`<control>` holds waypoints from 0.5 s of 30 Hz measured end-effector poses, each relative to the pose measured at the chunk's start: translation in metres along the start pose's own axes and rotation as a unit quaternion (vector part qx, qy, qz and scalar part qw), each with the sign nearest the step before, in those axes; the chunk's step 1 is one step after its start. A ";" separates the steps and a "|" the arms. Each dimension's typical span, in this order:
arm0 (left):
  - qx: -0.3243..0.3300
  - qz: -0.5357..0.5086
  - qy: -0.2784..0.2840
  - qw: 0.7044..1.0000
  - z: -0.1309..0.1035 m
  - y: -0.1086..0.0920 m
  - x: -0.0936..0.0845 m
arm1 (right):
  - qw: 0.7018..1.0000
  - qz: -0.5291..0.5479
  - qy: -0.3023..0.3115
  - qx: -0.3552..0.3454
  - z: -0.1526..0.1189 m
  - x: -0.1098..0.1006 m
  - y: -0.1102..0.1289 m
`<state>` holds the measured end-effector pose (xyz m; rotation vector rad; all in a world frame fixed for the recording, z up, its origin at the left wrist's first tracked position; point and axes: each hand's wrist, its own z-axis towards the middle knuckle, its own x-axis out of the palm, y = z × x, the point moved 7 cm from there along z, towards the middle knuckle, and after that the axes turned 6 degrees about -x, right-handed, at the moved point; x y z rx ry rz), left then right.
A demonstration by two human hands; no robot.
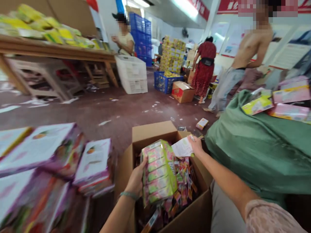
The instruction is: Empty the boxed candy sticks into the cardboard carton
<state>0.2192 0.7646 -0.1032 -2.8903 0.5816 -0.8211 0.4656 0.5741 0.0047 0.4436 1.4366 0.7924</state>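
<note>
My left hand (139,177) grips the left side of a clear-wrapped pack of small green and pink boxes (157,174). The pack is tilted over an open cardboard box (155,131). Many small colourful sachets (186,178) lie loose inside that box. Above its far right corner, my right hand (195,145) is closed on a white sheet-like piece (182,147) with a yellow-green edge. Whether it is a paper or a flattened packet I cannot tell. The left end of the white piece comes close to the pack's upper right corner.
Purple-edged white cartons (92,158) are stacked at the left. A green sack (247,145) at the right bears wrapped packs (291,97). A small box (202,123) and scraps lie on the floor. Farther back are white crates (132,72), a blue crate (167,82), a wooden table (60,50) and several people.
</note>
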 end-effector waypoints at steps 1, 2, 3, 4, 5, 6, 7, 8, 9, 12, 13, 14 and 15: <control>-0.011 -0.011 0.001 1.000 0.000 -0.002 0.000 | 0.999 0.046 0.016 0.008 -0.006 -0.001 0.001; -0.016 -0.022 0.009 1.000 -0.001 -0.004 0.000 | 0.992 0.111 0.050 0.025 -0.015 0.002 0.001; -0.020 -0.031 0.019 0.999 -0.002 -0.006 0.001 | 0.975 0.189 0.103 0.051 -0.027 0.009 0.002; -0.025 -0.038 0.029 0.999 -0.004 -0.006 0.003 | 0.946 0.269 0.165 0.079 -0.042 0.018 0.003; -0.034 -0.045 0.036 0.998 -0.007 -0.006 0.004 | 0.907 0.341 0.222 0.106 -0.059 0.028 0.006; -0.046 -0.053 0.046 0.997 -0.010 -0.004 0.006 | 0.869 0.398 0.265 0.126 -0.076 0.037 0.010; -0.060 -0.061 0.056 0.995 -0.012 -0.001 0.008 | 0.842 0.436 0.290 0.131 -0.092 0.044 0.014; -0.074 -0.068 0.068 0.993 -0.014 0.003 0.011 | 0.824 0.464 0.302 0.121 -0.104 0.051 0.020; -0.086 -0.075 0.078 0.990 -0.016 0.006 0.013 | 0.814 0.481 0.310 0.099 -0.115 0.058 0.027; -0.100 -0.087 0.096 0.987 -0.019 0.011 0.019 | 0.803 0.492 0.334 0.039 -0.135 0.078 0.053; -0.097 -0.089 0.100 0.986 -0.019 0.011 0.021 | 0.801 0.492 0.340 0.032 -0.138 0.083 0.062; -0.090 -0.090 0.104 0.986 -0.020 0.010 0.022 | 0.801 0.488 0.346 0.031 -0.139 0.088 0.071; -0.079 -0.090 0.108 0.987 -0.020 0.008 0.024 | 0.803 0.481 0.350 0.033 -0.140 0.093 0.079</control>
